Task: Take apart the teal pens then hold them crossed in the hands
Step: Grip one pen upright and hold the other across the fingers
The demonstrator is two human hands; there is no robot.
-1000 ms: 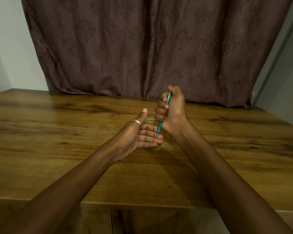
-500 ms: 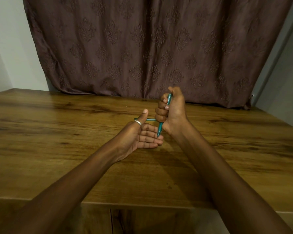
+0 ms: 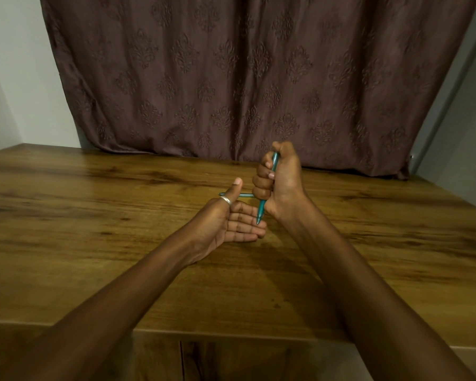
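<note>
The right hand (image 3: 279, 180) is raised above the wooden tabletop (image 3: 94, 215) in a fist. Its fingers (image 3: 261, 184) are curled tightly round the upright teal pen (image 3: 261, 210), which stands nearly vertical, leaning slightly. A short stretch of the barrel shows near the top of the fist beside the thumb. The lower part comes out beneath the little finger, with the tip pointing down. That tip sits just over the fingertips of the left hand (image 3: 228, 218), and contact cannot be judged from this angle. The left hand is held lower and nearer the person, palm turned inward. Its fingers (image 3: 245, 228) are straight, laid together and pointing toward the right hand, grasping nothing. Its thumb stands upright and wears a silver ring (image 3: 226, 199). The level teal pen (image 3: 245, 195) runs horizontally behind that thumb. One end pokes out on the thumb's left side and the other reaches the lowest knuckles of the right fist, so the two pens sit roughly at right angles. Whether a hand holds this second pen or it lies on the tabletop cannot be told. A brown patterned curtain (image 3: 259, 78) hangs behind the far edge of the tabletop, with pale wall (image 3: 11, 64) to its left.
</note>
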